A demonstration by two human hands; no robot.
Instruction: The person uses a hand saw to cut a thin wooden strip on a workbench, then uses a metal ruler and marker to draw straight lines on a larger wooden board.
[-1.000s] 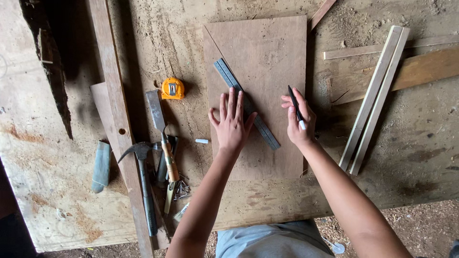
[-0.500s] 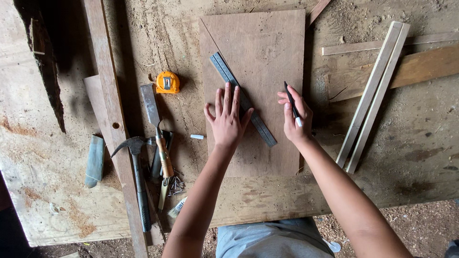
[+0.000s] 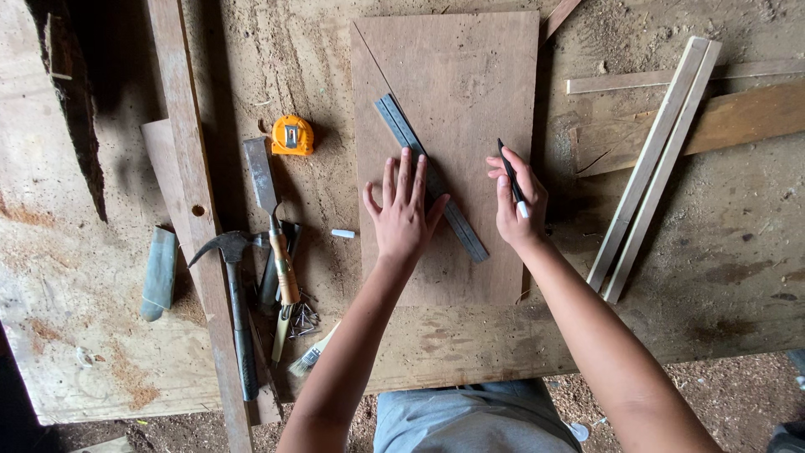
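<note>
While the view has shifted a little since a moment ago, the hands sit as before: the left hand (image 3: pixel 404 210) presses flat, fingers spread, on the metal ruler (image 3: pixel 432 178) lying diagonally across the plywood board (image 3: pixel 453 101) on the worktop (image 3: pixel 738 226), and the right hand (image 3: pixel 516 205) grips a black pen (image 3: pixel 511 178). The ruler's middle is hidden under the palm; whether the pen tip touches the board is unclear.

Soft, even daylight falls on the workbench (image 3: pixel 352 75), without glare. A deep shadow darkens the upper left corner, and short, faint shadows lie beside the hammer (image 3: pixel 235 294) and both forearms. Focus is sharp throughout; straight edges bow slightly near the frame borders.
</note>
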